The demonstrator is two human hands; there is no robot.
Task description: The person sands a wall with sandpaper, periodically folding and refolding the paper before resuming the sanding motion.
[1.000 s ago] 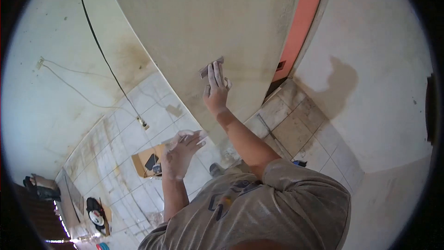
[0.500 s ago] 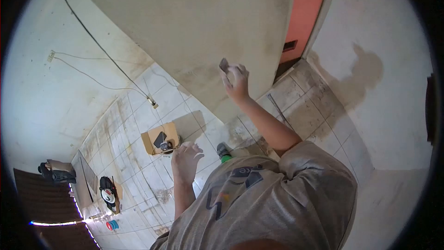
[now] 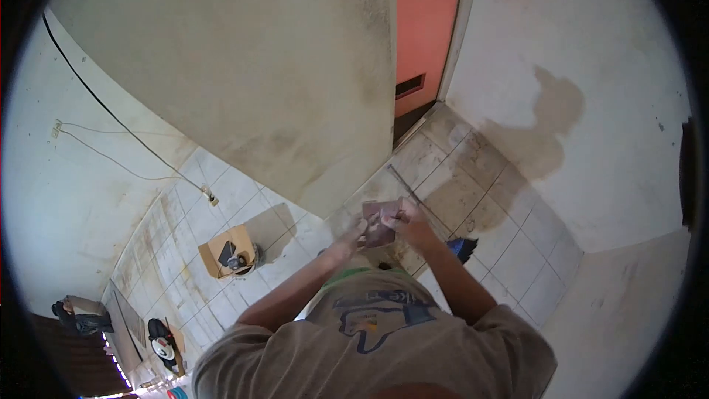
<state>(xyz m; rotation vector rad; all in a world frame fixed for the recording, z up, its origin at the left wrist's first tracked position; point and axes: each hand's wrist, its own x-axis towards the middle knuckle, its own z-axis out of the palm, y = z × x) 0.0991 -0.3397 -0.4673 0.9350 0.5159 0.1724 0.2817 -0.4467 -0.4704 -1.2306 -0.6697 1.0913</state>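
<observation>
A brownish-red sheet of sandpaper is held in front of my body, low at the middle of the view. My left hand grips its left edge, fingers closed and pale with dust. At the right edge, my right hand pinches the sheet with the thumb over its face. The sheet's surface is slightly blurred. Beyond both hands stands a greenish-grey wall with darker smudges on its lower part.
An open cardboard box with dark items in it sits on the dusty tiled floor. On the right lies a blue-bristled broom. A black cable hangs at the left to a socket block. A salmon-pink door stands behind the wall's edge.
My right hand has come down from the wall with the sandpaper. My left hand, empty before, has moved right and now holds it too. The view has shifted rightward.
</observation>
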